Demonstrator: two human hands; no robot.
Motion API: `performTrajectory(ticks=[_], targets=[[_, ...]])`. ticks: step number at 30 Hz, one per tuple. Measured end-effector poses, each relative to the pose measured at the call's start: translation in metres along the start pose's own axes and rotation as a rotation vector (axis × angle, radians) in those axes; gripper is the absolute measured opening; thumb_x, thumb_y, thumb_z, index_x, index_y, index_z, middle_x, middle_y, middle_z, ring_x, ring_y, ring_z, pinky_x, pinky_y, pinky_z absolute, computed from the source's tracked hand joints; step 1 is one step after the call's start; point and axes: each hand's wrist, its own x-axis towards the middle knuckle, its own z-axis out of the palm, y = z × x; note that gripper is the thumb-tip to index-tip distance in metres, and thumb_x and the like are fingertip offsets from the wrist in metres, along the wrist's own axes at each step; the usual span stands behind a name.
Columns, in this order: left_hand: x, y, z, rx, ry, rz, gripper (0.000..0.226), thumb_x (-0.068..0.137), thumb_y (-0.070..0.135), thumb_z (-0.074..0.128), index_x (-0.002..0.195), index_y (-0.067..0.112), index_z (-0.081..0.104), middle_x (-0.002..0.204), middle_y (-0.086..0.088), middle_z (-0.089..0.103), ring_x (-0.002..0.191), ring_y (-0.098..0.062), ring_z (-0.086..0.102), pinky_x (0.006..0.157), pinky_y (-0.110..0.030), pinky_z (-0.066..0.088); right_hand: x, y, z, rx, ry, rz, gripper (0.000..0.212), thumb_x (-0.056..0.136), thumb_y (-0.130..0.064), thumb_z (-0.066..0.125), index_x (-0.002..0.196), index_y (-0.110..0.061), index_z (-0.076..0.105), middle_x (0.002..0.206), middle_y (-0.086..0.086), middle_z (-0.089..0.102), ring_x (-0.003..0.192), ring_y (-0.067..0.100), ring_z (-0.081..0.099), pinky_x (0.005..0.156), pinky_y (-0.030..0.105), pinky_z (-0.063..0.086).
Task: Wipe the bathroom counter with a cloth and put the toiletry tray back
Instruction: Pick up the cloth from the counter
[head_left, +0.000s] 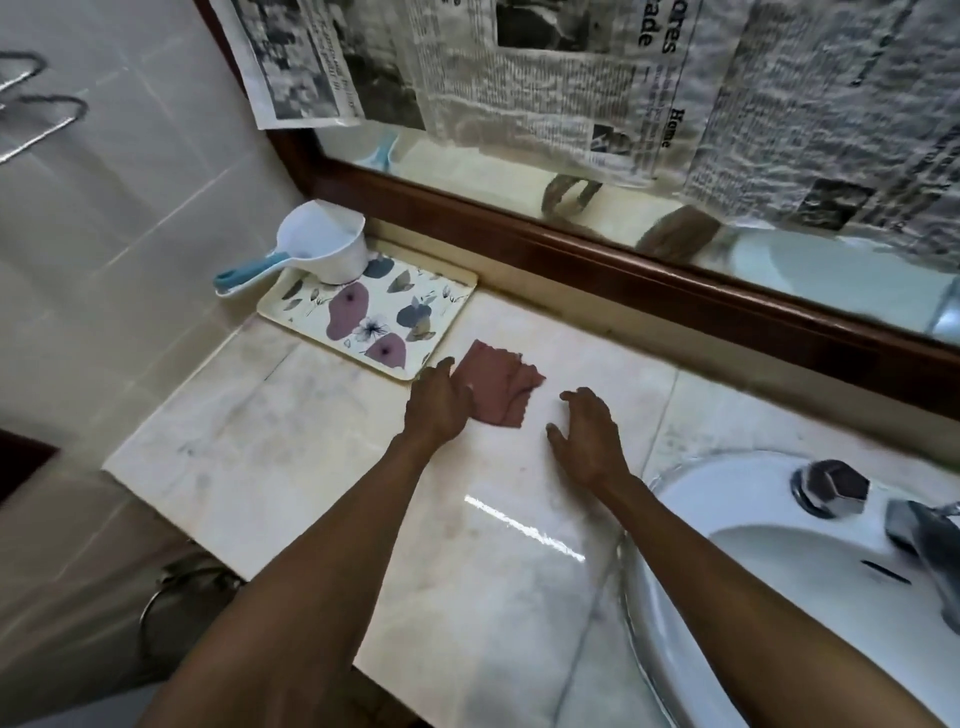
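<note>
A dusty-pink cloth (498, 387) lies flat on the pale marble counter (291, 447). My left hand (439, 402) rests palm-down on the cloth's left edge, fingers spread toward the tray. My right hand (587, 436) lies flat on the bare counter just right of the cloth, holding nothing and apart from it. The cream tray (322, 325) with purple and blue flower prints sits at the counter's back left corner, its near corner close to my left fingertips. A white dipper (330, 244) with a blue handle stands on the tray's far end.
A white basin (769, 561) with a chrome tap (930, 540) and knob (831, 486) fills the right. A wood-framed mirror (571, 249) hung with newspaper sheets (519, 88) runs along the back. Tiled wall at left; a metal ring (176, 587) hangs below the counter edge.
</note>
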Motion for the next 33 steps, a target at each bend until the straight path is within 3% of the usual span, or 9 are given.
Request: performTrajectory(ticks=[5, 9, 12, 15, 19, 23, 27, 31, 33], targets=[[0.032, 0.003, 0.022, 0.005, 0.016, 0.021, 0.069, 0.092, 0.043, 0.051, 0.150, 0.008, 0.039, 0.142, -0.018, 0.054, 0.132, -0.040, 0.049, 0.106, -0.046, 0.042, 0.006, 0.003, 0.012, -0.120, 0.034, 0.011, 0.059, 0.097, -0.032, 0.051, 0.148, -0.007, 0.035, 0.161, 0.017, 0.023, 0.148, 0.033, 0.021, 0.118, 0.045, 0.022], [0.046, 0.004, 0.032, 0.042, 0.114, 0.061, 0.051, 0.092, 0.028, 0.059, 0.141, 0.014, 0.052, 0.121, -0.019, 0.060, 0.116, -0.041, 0.054, 0.093, -0.044, 0.045, 0.006, 0.003, 0.020, -0.135, 0.074, 0.037, 0.056, 0.099, -0.034, 0.048, 0.148, -0.008, 0.037, 0.161, 0.015, 0.024, 0.148, 0.032, 0.023, 0.118, 0.045, 0.022], [0.054, -0.001, 0.034, -0.064, 0.144, 0.120, 0.039, 0.092, 0.012, 0.057, 0.130, 0.010, 0.064, 0.108, -0.020, 0.061, 0.102, -0.039, 0.060, 0.086, -0.035, 0.042, 0.010, -0.002, 0.022, -0.141, 0.094, 0.066, 0.056, 0.099, -0.034, 0.048, 0.148, -0.009, 0.037, 0.160, 0.014, 0.025, 0.148, 0.032, 0.024, 0.117, 0.046, 0.023], [0.061, -0.003, 0.027, -0.175, 0.133, 0.183, 0.031, 0.096, 0.013, 0.052, 0.121, 0.008, 0.070, 0.103, -0.020, 0.066, 0.100, -0.034, 0.062, 0.079, -0.018, 0.030, 0.015, -0.011, 0.023, -0.147, 0.104, 0.109, 0.056, 0.098, -0.035, 0.047, 0.145, -0.007, 0.039, 0.158, 0.019, 0.030, 0.145, 0.035, 0.028, 0.116, 0.048, 0.027], [0.070, 0.001, -0.007, -0.245, 0.108, 0.310, 0.032, 0.096, 0.015, 0.051, 0.118, 0.010, 0.074, 0.094, -0.012, 0.068, 0.089, -0.023, 0.062, 0.072, -0.023, 0.038, 0.032, -0.029, 0.024, -0.149, 0.129, 0.138, 0.057, 0.098, -0.036, 0.042, 0.145, -0.005, 0.039, 0.157, 0.021, 0.031, 0.145, 0.037, 0.028, 0.117, 0.047, 0.026], [0.092, -0.007, -0.045, -0.347, 0.072, 0.263, 0.030, 0.094, 0.006, 0.063, 0.122, 0.010, 0.072, 0.084, 0.001, 0.064, 0.076, -0.009, 0.059, 0.063, -0.009, 0.042, 0.046, -0.054, 0.040, -0.138, 0.134, 0.160, 0.060, 0.098, -0.039, 0.035, 0.148, -0.006, 0.035, 0.160, 0.019, 0.024, 0.148, 0.035, 0.023, 0.119, 0.048, 0.021], [0.127, -0.034, -0.078, -0.380, 0.047, 0.211, 0.029, 0.093, 0.011, 0.067, 0.121, 0.010, 0.072, 0.092, 0.002, 0.069, 0.084, -0.009, 0.063, 0.069, -0.009, 0.046, 0.053, -0.073, 0.068, -0.165, 0.105, 0.168, 0.058, 0.103, -0.041, 0.032, 0.153, -0.011, 0.028, 0.164, 0.014, 0.014, 0.152, 0.029, 0.012, 0.122, 0.047, 0.010], [0.155, -0.059, -0.101, -0.350, 0.037, 0.132, 0.027, 0.093, 0.008, 0.065, 0.118, 0.008, 0.073, 0.101, -0.010, 0.074, 0.091, -0.015, 0.062, 0.083, -0.026, 0.049, 0.049, -0.074, 0.086, -0.225, 0.162, 0.190, 0.061, 0.102, -0.048, 0.025, 0.155, -0.018, 0.022, 0.166, 0.007, 0.006, 0.153, 0.023, 0.004, 0.124, 0.047, 0.005], [0.167, -0.066, -0.106, -0.311, 0.015, 0.125, 0.027, 0.094, 0.002, 0.061, 0.119, 0.004, 0.071, 0.104, -0.011, 0.073, 0.090, -0.010, 0.064, 0.080, -0.021, 0.051, 0.048, -0.071, 0.090, -0.243, 0.191, 0.198, 0.060, 0.102, -0.049, 0.024, 0.156, -0.021, 0.020, 0.167, 0.004, 0.005, 0.153, 0.020, 0.003, 0.124, 0.045, 0.006]])
